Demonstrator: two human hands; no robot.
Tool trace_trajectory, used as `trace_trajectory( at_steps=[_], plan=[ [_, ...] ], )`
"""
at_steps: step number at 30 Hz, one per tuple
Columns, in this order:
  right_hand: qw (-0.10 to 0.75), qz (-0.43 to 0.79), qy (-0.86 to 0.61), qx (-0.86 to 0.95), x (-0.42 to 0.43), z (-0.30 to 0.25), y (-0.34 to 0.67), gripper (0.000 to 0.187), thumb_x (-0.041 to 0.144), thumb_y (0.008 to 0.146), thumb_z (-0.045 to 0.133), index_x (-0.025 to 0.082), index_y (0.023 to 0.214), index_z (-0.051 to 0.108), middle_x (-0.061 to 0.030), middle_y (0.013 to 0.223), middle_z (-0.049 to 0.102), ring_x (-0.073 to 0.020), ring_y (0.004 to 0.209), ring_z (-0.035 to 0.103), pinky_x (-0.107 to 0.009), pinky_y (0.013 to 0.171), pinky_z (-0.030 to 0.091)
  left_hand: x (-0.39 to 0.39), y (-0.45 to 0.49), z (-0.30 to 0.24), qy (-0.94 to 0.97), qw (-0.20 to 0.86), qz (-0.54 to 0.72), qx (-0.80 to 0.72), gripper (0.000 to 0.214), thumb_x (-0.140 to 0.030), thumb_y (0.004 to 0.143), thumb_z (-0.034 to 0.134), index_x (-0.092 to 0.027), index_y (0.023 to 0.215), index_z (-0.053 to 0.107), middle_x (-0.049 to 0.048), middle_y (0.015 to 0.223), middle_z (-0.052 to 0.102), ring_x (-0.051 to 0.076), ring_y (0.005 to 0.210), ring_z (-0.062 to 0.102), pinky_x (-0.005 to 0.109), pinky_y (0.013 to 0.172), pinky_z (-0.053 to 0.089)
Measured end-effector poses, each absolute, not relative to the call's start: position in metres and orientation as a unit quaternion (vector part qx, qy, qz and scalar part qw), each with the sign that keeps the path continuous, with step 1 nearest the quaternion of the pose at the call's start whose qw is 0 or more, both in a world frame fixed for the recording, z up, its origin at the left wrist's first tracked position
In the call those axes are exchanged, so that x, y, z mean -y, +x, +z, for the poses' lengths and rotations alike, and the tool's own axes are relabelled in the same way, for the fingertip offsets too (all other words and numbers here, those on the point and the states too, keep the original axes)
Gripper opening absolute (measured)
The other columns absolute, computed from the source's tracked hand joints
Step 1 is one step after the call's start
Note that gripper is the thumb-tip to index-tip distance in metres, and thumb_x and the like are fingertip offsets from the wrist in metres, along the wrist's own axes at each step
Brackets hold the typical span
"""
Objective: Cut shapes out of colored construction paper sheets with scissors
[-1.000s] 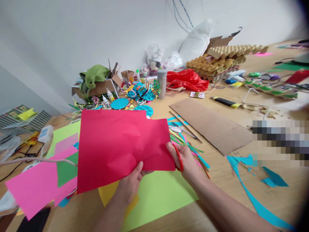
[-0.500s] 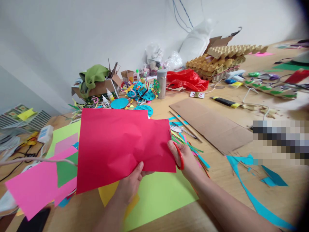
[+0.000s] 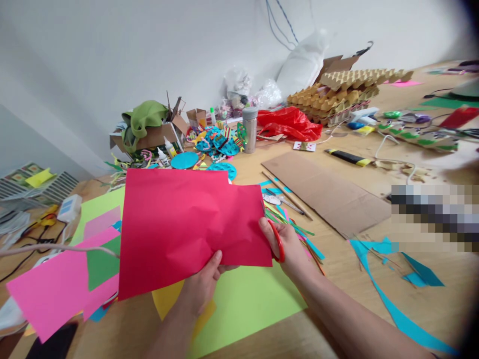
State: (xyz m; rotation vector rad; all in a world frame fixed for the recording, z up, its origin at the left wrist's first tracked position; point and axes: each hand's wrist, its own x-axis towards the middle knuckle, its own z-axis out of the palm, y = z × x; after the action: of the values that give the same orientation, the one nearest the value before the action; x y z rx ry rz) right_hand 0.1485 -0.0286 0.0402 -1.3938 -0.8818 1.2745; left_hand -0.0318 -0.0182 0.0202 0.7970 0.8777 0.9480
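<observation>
A large sheet of red paper (image 3: 172,224) is held up over the table, with a notch cut out of its upper right corner. My left hand (image 3: 207,279) pinches its lower edge, thumb on the front and fingers behind. My right hand (image 3: 286,244) is closed around red-handled scissors (image 3: 278,242) at the sheet's right edge. Their blades point upward along that edge and are mostly hidden. Beneath the red sheet lie a light green sheet (image 3: 247,304) and a piece of yellow paper (image 3: 164,301).
Pink paper (image 3: 48,284) and cables lie at left. Paper strips and brushes (image 3: 288,197) sit beside a cardboard sheet (image 3: 322,192). Blue scraps (image 3: 396,299) lie at right. Farther back stand a steel flask (image 3: 250,132), a red plastic bag (image 3: 290,123) and egg trays (image 3: 333,97).
Both hands, the red paper and the scissors hold almost the same position. The view has shifted very slightly.
</observation>
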Motion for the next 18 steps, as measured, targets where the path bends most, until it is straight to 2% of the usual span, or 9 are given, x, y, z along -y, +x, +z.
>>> trace_trajectory(
  at_steps=[5,10,18],
  plan=[
    [0.509,0.550,-0.559,0.355,0.0267,0.0373,0.1498,0.044,0.059,0.070,0.063,0.018,0.057,0.056,0.0006,0.050,0.057,-0.0104,0.042,0.046,-0.022,0.041,0.032,0.0186,-0.0332,0.0181,0.366,0.720,0.430,-0.403,0.047,-0.029,0.077,0.067,-0.023,0.123,0.058,0.0077,0.118,0.065,0.028,0.114,0.056,0.041,0.088,0.052],
    [0.528,0.567,-0.526,0.352,0.0259,0.0375,0.1515,0.035,0.054,0.075,0.062,0.020,0.067,0.063,-0.0007,0.059,0.066,-0.0149,0.050,0.057,-0.024,0.049,0.043,0.0194,-0.0340,0.0169,0.364,0.722,0.423,-0.409,0.048,-0.032,0.076,0.068,-0.023,0.122,0.058,0.0078,0.120,0.064,0.028,0.111,0.058,0.041,0.086,0.053],
    [0.523,0.545,-0.544,0.365,0.0263,0.0304,0.1515,0.039,0.057,0.077,0.059,0.019,0.066,0.061,-0.0022,0.059,0.066,-0.0152,0.047,0.056,-0.024,0.044,0.040,0.0204,-0.0316,0.0206,0.363,0.720,0.414,-0.423,0.047,-0.034,0.074,0.070,-0.022,0.118,0.061,0.0081,0.117,0.066,0.028,0.110,0.059,0.042,0.086,0.053]
  ],
)
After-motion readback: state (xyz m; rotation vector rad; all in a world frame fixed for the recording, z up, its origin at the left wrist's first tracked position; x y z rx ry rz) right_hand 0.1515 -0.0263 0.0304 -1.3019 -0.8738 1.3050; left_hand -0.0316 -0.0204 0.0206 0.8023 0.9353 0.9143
